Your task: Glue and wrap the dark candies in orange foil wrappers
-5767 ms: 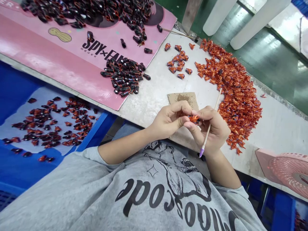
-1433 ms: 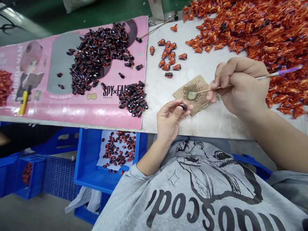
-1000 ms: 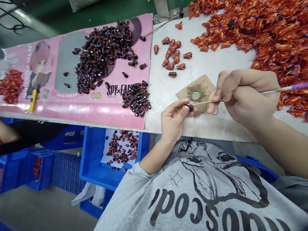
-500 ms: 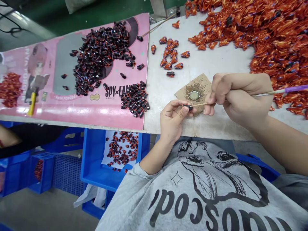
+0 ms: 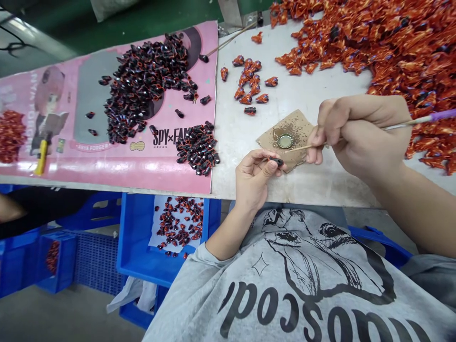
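Stick [image 5: 299,148], middle largely hidden by the right hand [image 5: 363,135], purple end cut off at the right edge. Dark piece [image 5: 279,162], partly covered by the left hand [image 5: 253,175]. Orange pile [image 5: 356,42], cropped above and right; grey shirt [image 5: 302,263], cropped below.

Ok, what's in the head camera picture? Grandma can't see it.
A person's left hand pinches a small black piece while the right hand holds a thin stick near it. Nearby lie cardboard, an orange heap and a black heap.

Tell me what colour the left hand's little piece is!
The little piece is mostly black, best seen in the head view.
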`<state>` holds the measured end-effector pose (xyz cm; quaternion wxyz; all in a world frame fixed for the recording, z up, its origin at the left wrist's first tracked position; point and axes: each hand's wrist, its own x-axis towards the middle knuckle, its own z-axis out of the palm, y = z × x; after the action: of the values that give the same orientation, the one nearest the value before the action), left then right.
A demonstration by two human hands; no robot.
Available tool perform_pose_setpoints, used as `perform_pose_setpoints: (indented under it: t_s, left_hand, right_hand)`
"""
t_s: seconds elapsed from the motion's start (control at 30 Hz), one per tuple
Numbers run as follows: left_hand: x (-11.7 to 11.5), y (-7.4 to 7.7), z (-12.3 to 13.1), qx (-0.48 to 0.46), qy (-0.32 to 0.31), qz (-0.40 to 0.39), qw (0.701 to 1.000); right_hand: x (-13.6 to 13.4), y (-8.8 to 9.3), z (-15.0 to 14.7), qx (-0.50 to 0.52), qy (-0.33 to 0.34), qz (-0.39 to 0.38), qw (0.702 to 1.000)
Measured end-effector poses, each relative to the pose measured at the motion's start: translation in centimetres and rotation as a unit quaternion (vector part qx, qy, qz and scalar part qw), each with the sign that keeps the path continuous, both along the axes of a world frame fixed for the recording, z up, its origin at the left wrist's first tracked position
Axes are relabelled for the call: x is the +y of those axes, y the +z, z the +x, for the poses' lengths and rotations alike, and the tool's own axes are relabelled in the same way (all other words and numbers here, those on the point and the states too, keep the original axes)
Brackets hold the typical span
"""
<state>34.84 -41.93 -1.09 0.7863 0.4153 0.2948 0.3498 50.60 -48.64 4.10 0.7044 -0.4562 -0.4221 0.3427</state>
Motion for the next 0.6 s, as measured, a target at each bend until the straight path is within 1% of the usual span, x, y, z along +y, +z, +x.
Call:
perform_pose_setpoints:
  t_s: [0.1,0.2,0.27,0.33,0.43,0.5,0.6]
  left_hand:
    - [0.1,-0.1,-0.1,-0.007,-0.007,0.005,1.000]
    - [0.1,-0.1,-0.2,-0.011,-0.010,0.004,1.000]
    - [0.1,-0.1,-0.3,-0.018,-0.013,0.001,1.000]
    - [0.1,-0.1,-0.3,-0.026,-0.019,-0.003,0.999]
    - [0.1,0.0,-0.2,-0.029,-0.023,-0.009,0.999]
    - [0.1,0.0,-0.2,-0.027,-0.019,-0.011,0.999]
    - [0.1,-0.1,-0.2,-0.033,-0.019,-0.014,0.999]
  right_hand:
    - [0.3,-0.6,0.5,-0.073,-0.032,-0.025,0.997]
    - [0.6,-1.4,0.8,-0.188,-0.034,-0.065,0.979]
    - [0.6,-1.6,0.6,-0.219,-0.036,-0.075,0.972]
    - [0.6,-1.6,0.3,-0.196,-0.050,-0.058,0.978]
    - [0.3,-1.1,-0.5,-0.094,-0.070,-0.009,0.993]
    - [0.1,-0.9,-0.9,-0.037,-0.050,0.011,0.998]
    - [-0.1,-0.8,-1.2,-0.007,-0.007,0.028,1.000]
